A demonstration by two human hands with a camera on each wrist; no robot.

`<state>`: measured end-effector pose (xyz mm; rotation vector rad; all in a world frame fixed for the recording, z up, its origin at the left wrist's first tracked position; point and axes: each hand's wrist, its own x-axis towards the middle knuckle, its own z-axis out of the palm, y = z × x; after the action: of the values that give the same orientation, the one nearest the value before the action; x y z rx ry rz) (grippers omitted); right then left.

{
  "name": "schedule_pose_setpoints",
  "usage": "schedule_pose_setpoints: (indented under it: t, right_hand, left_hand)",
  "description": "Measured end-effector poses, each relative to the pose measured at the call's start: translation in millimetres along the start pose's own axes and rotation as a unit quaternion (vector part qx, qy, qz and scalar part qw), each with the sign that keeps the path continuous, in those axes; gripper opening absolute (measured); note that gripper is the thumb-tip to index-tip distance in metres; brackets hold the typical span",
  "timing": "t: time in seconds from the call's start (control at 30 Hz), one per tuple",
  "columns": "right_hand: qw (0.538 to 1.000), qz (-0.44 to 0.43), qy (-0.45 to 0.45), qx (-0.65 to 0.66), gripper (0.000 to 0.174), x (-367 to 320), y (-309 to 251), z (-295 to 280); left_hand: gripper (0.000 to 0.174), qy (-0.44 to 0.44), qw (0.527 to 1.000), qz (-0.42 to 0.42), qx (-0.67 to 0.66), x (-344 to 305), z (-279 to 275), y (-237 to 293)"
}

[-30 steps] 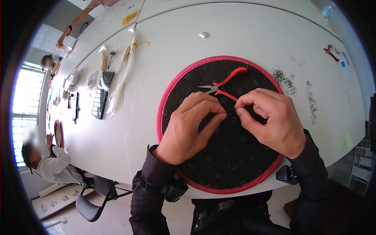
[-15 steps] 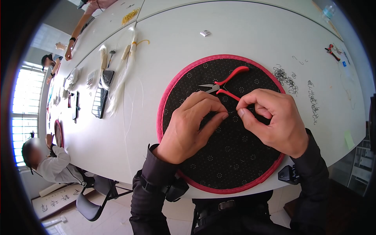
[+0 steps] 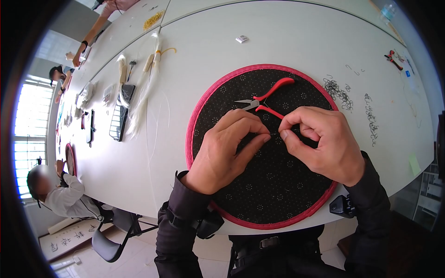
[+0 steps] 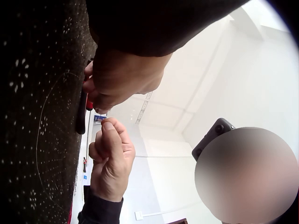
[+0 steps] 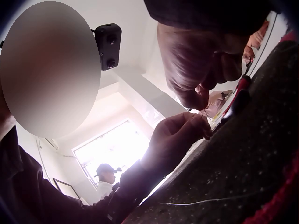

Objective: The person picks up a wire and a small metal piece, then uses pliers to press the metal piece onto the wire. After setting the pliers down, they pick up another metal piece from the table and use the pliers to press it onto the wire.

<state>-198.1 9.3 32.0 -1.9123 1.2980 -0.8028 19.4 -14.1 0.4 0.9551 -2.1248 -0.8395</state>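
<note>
My left hand (image 3: 227, 150) and right hand (image 3: 322, 141) face each other over a round dark mat (image 3: 264, 185) with a red rim. Thumb and forefinger meet on each, the fingertips a small gap apart. A thin clear line (image 4: 38, 135) loops across the mat in the left wrist view, running up toward the left hand, which pinches it. The right hand pinches something fine; I cannot tell what it is. Red-handled pliers (image 3: 278, 88) lie with jaws apart on the mat just beyond the fingers.
Small dark hooks (image 3: 339, 95) lie heaped right of the mat, with a looser row (image 3: 371, 120) beyond. Bundles of clear line (image 3: 146, 92) and a phone (image 3: 119, 123) lie left. A second pair of pliers (image 3: 393, 61) is far right. Another person (image 3: 69, 194) sits left.
Both hands keep nearly the same pinch over the mat, with only slight shifts. The pliers stay put. At the far left, another person's arm has reached and shifted.
</note>
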Motion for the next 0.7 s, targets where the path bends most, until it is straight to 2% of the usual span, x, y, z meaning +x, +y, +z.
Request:
schedule_pose_setpoints:
  t: [0.7]
  right_hand:
    - [1.0,0.004,-0.003,-0.015,0.009,0.1,1.9,2.7]
  left_hand:
    - [0.014,-0.003,1.0,0.01,0.004,0.0,1.2,0.4]
